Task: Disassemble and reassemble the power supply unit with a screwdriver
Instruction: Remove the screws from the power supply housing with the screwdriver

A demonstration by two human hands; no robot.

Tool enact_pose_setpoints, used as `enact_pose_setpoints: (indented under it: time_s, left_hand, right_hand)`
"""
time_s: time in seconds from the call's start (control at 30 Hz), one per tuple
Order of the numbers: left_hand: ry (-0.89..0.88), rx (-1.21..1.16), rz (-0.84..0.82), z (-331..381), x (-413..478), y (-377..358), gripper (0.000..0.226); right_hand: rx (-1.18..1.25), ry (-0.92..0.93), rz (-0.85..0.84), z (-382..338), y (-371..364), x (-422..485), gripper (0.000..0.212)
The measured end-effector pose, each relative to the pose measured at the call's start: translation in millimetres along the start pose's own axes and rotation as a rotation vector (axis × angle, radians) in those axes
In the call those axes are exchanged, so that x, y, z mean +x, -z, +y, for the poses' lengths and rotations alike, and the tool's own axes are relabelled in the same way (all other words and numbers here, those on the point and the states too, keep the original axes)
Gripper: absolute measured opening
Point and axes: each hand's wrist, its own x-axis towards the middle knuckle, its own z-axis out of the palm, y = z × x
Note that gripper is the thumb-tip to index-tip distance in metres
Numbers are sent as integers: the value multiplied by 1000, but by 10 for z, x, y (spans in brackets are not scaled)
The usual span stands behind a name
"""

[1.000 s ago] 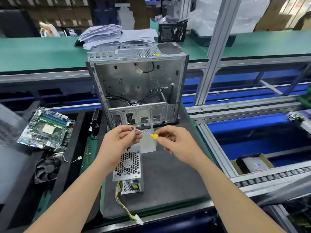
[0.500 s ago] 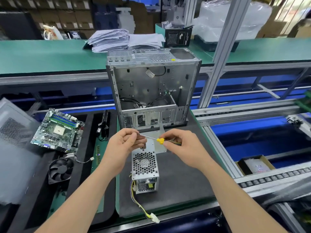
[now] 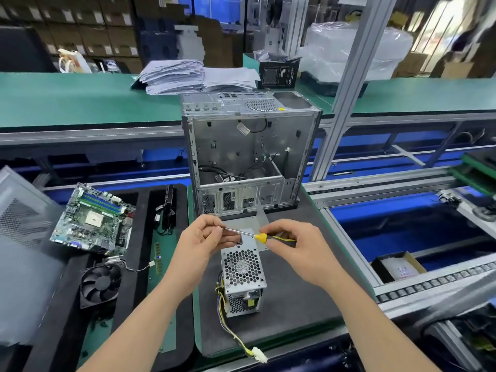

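A grey metal power supply unit (image 3: 243, 281) lies on the dark mat (image 3: 290, 312), its perforated fan grille facing up and yellow-black cables (image 3: 236, 336) trailing toward me. Above it I hold a yellow-handled screwdriver (image 3: 259, 237) level between both hands. My right hand (image 3: 295, 248) grips the handle. My left hand (image 3: 204, 237) pinches the tip of the metal shaft. A flat metal cover plate (image 3: 252, 226) lies under my hands, beside the unit's far end.
An open, empty computer case (image 3: 249, 157) stands upright just behind the mat. A motherboard (image 3: 94, 218), a black fan (image 3: 100, 284) and a black part (image 3: 167, 208) lie on the left tray. A conveyor rail (image 3: 375, 183) and aluminium post (image 3: 346, 89) stand right. Papers (image 3: 188, 76) lie on the green bench.
The view has shifted so the case and power supply sit further right in the frame. Both hands keep the same hold on the screwdriver.
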Motion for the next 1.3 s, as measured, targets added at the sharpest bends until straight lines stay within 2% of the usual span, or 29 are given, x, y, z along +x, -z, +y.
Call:
enact_pose_setpoints:
  time_s: [0.1, 0.33, 0.4, 0.47, 0.5, 0.57, 0.63, 0.73, 0.87, 0.97, 1.1, 1.3]
  left_hand:
    - [-5, -27, -5, 10, -11, 13, 8]
    - [-24, 235, -26, 46, 45, 81, 9]
    - [-27, 268, -8, 31, 58, 78, 10]
    - [-43, 341, 14, -5, 54, 55, 11]
    - [-54, 399, 25, -36, 43, 36, 13]
    - [-80, 544, 55, -108, 15, -21, 16]
    - [-97, 640, 98, -161, -7, -95, 17]
    - [-116, 692, 122, -210, -19, -218, 22]
    - [-73, 882, 77, -220, 27, -352, 13]
    - [-49, 973, 62, -223, 61, -395, 28]
    - [-38, 1104, 42, -248, 93, -410, 62]
    - [-46, 1177, 62, -285, 101, -434, 70]
  right_hand:
    - [-7, -17, 3, -47, -40, -7, 17]
    - [-86, 75, 53, -95, -2, 26, 19]
    - [71, 36, 86, -88, -18, 53, 12]
    - [388, -52, 183, -107, -57, 74, 4]
    - [506, -79, 259, -117, -85, 87, 11]
    - [616, -96, 349, -123, -125, 139, 18]
    - [659, -59, 317, -142, -133, 217, 13]
    - [582, -25, 260, -145, -75, 336, 7]
    - [396, 14, 242, -114, -14, 460, 7]
    - [294, 22, 234, -66, 4, 520, 6]
    - [270, 26, 200, 25, 0, 566, 7]
    - [222, 50, 139, 101, -47, 590, 10]
